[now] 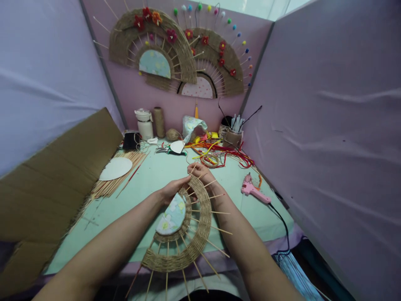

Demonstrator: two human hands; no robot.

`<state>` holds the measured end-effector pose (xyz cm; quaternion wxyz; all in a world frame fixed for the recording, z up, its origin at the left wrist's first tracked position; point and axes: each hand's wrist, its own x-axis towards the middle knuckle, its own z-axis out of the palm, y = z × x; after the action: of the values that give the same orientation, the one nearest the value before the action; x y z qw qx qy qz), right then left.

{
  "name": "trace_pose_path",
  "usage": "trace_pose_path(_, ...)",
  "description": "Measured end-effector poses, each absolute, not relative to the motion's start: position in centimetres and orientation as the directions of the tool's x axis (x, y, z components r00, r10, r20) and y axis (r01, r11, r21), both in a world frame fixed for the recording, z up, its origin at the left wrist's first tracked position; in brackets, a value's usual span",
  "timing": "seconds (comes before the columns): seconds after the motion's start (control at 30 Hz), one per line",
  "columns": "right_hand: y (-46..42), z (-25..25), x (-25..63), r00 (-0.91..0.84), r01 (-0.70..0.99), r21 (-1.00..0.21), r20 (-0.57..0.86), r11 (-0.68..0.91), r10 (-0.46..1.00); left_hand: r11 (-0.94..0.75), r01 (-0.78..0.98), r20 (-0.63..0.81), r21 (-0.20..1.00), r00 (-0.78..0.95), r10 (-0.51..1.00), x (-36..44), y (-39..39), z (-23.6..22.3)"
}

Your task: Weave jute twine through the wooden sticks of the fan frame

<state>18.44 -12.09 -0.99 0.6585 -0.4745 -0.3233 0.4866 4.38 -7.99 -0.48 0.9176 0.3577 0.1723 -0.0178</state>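
A half-round woven twine fan (205, 228) with thin wooden sticks fanning out is held tilted over the near part of the table. Its inner half-disc (173, 215) is covered in pale blue floral cloth. My left hand (173, 189) grips the fan's upper end, thumb on the front and fingers partly hidden behind it. At the same end, my right hand (200, 172) has its fingers pinched together near a stick tip, where a strand of twine runs up toward the back of the table. Whether the right fingers hold the twine or the stick is hard to see.
A pink glue gun (255, 191) lies at the right, its cord over the edge. Behind are red and yellow pipe cleaners (233, 156), pliers (171, 150), a twine ball (172, 134) and a white jar (144, 124). Sticks (125, 167) and cardboard (62, 167) lie left.
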Motion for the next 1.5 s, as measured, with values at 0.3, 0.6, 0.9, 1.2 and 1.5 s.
trace_pose_path(0.3,-11.9,-0.8,18.5,0.271,-0.322,-0.944,-0.018,0.073,0.962,0.747,0.128,-0.344,0.653,0.928,0.141,4.9,-8.9,-1.1)
trace_pose_path(0.6,-11.5,-1.0,19.3,0.291,-0.375,-0.920,0.000,0.114,0.957,0.631,-0.020,-0.182,0.775,0.950,0.254,5.1,-9.6,-0.2)
trace_pose_path(0.9,-12.4,-0.5,20.3,0.356,-0.471,-0.860,0.017,0.196,0.934,0.575,0.007,-0.181,0.818,0.952,0.246,5.1,-9.3,-0.4)
trace_pose_path(1.2,-13.1,0.5,21.9,0.448,-0.465,-0.821,0.103,0.330,0.888,0.531,-0.032,-0.189,0.847,0.915,0.356,5.0,-8.7,0.2)
trace_pose_path(1.5,-13.0,-0.2,21.9,0.370,-0.446,-0.886,-0.048,0.132,0.928,0.195,-0.131,-0.016,0.972,0.791,0.612,4.9,-6.8,0.7)
